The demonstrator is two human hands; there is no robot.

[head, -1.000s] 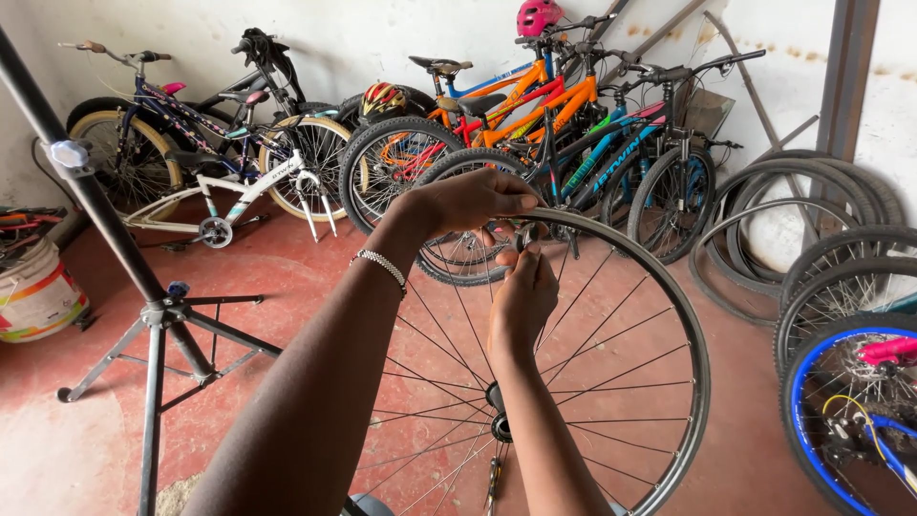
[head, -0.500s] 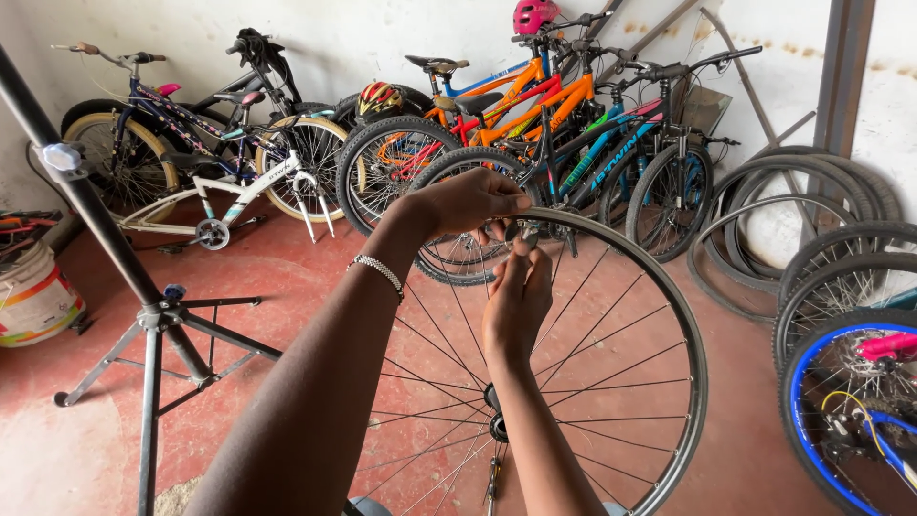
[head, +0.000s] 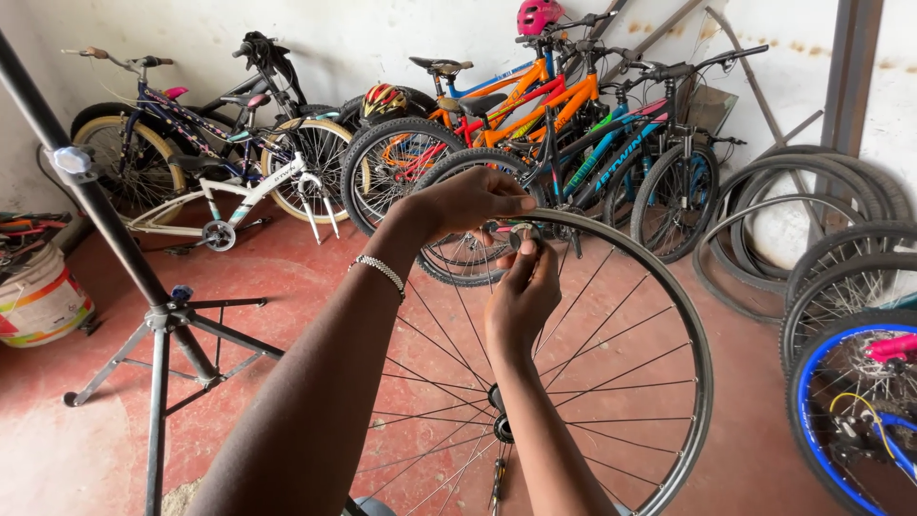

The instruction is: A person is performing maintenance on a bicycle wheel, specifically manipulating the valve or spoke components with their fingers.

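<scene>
A bare bicycle wheel (head: 611,382) stands upright in front of the person. At the top of its rim, the left hand (head: 468,205) curls over and grips the rim. Just below, the right hand (head: 521,296) pinches a small round tool (head: 521,234) against a spoke end. Should the pinch slip, the tool could round the nipple or drop through the spokes to the red floor (head: 287,287) under the wheel.

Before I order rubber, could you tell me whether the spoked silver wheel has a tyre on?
Off: the spoked silver wheel shows bare metal rim.
</scene>
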